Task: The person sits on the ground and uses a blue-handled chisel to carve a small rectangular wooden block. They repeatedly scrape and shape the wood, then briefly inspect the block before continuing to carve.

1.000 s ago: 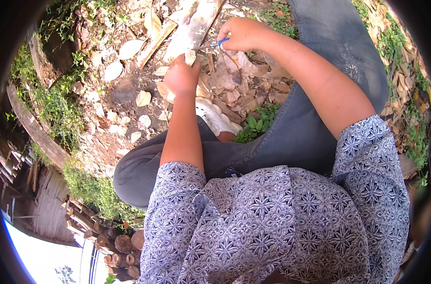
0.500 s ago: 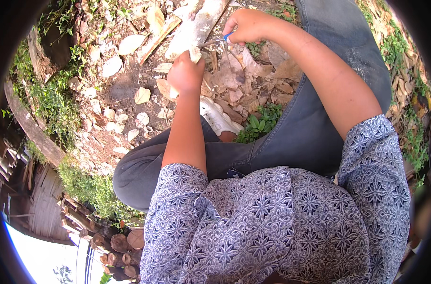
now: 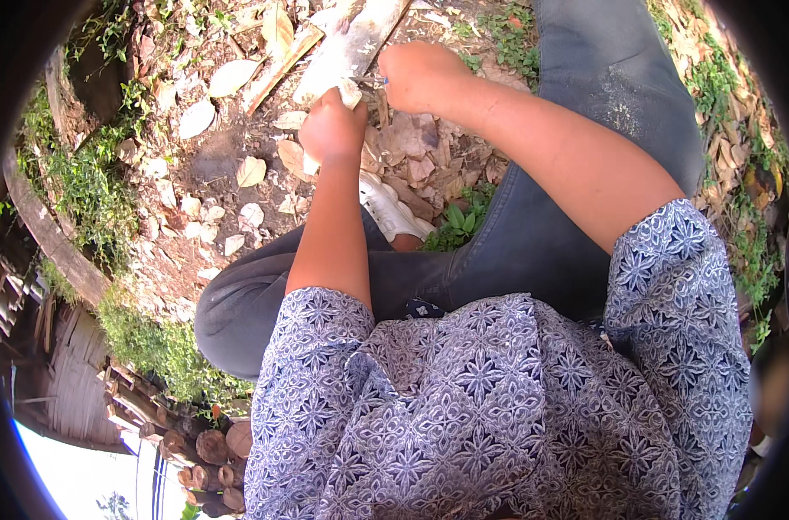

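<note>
Head view: left hand (image 3: 332,130) fist-grips pale wood piece (image 3: 351,92); right hand (image 3: 418,76) clenched on blue-handled tool (image 3: 386,81). Wood prob light, stiff; hold mid-shaft.

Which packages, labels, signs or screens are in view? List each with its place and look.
None in view: only bare ground with dry leaves and wood chips, a pale split log, the left hand closed on a pale wood piece, and the right hand gripping a small blue-tipped tool.
</note>
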A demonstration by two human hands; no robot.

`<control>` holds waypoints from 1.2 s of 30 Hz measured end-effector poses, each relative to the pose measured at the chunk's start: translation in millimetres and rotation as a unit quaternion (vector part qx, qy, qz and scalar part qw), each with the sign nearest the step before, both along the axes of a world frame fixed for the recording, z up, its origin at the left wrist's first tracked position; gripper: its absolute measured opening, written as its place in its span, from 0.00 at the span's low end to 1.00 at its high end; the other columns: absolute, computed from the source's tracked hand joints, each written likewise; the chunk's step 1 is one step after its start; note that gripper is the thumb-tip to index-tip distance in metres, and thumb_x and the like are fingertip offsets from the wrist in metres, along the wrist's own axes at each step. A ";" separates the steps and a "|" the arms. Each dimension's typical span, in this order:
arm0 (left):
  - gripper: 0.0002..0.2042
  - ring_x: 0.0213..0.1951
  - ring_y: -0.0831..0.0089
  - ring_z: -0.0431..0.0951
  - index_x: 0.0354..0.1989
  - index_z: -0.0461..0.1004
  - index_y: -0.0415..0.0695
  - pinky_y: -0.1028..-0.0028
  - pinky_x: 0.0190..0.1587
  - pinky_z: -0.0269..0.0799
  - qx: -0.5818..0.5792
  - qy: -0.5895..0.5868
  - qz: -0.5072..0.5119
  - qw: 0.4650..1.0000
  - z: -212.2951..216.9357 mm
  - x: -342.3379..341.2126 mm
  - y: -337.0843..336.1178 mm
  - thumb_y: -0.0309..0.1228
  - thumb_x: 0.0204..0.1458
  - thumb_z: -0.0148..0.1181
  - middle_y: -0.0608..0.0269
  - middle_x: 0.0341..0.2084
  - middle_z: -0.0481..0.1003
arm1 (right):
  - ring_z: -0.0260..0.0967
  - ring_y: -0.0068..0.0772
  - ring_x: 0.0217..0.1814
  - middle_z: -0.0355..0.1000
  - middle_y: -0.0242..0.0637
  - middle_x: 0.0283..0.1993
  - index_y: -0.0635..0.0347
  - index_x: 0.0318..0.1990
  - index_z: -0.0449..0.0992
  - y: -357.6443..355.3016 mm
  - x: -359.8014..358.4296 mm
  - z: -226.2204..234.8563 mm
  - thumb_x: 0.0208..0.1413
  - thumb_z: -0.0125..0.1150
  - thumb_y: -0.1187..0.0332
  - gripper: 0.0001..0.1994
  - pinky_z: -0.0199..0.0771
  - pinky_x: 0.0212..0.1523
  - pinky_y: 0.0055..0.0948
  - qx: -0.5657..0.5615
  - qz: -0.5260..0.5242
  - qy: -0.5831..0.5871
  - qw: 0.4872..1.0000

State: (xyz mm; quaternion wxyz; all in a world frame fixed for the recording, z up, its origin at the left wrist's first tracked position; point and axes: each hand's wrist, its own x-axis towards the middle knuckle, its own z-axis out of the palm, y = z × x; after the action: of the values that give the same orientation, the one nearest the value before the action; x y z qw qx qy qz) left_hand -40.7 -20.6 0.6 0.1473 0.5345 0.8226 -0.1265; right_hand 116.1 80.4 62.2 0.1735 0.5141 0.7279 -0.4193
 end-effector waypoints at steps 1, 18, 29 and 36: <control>0.22 0.36 0.57 0.85 0.43 0.82 0.48 0.60 0.38 0.80 0.005 0.001 -0.001 1.000 0.5 -0.2 1.6 0.51 0.44 0.68 0.56 0.35 0.84 | 0.81 0.45 0.46 0.81 0.45 0.43 0.58 0.44 0.83 -10.6 2.5 5.3 0.52 0.62 0.68 0.12 0.82 0.46 0.42 -0.002 -0.015 0.007 1.000; 0.21 0.35 0.56 0.84 0.43 0.83 0.50 0.58 0.37 0.80 0.050 -0.020 -0.022 0.998 7.2 -4.6 1.1 0.50 0.45 0.67 0.56 0.34 0.83 | 0.71 0.23 0.19 0.80 0.34 0.27 0.56 0.51 0.82 34.3 52.6 -23.4 0.54 0.66 0.63 0.18 0.70 0.19 0.28 -0.161 -0.049 0.142 0.975; 0.21 0.35 0.55 0.84 0.44 0.83 0.51 0.58 0.38 0.80 0.036 -0.013 -0.018 0.999 8.6 -1.2 5.1 0.50 0.45 0.66 0.54 0.33 0.84 | 0.79 0.39 0.29 0.81 0.42 0.31 0.59 0.46 0.83 22.1 32.9 -18.6 0.51 0.62 0.69 0.14 0.79 0.31 0.38 -0.079 -0.016 0.102 0.991; 0.22 0.36 0.56 0.84 0.45 0.83 0.50 0.58 0.39 0.80 0.014 -0.018 -0.011 1.000 5.1 -4.1 4.7 0.50 0.46 0.66 0.54 0.33 0.84 | 0.80 0.48 0.46 0.81 0.44 0.43 0.55 0.45 0.82 -24.8 14.4 14.3 0.54 0.62 0.64 0.12 0.80 0.48 0.44 -0.032 -0.056 0.025 0.998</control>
State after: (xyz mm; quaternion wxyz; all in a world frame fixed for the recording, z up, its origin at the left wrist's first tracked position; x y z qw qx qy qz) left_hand -44.8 -15.9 5.7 0.1534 0.5476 0.8156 -0.1067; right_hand 130.5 55.6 76.6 0.1477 0.5375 0.6884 -0.4642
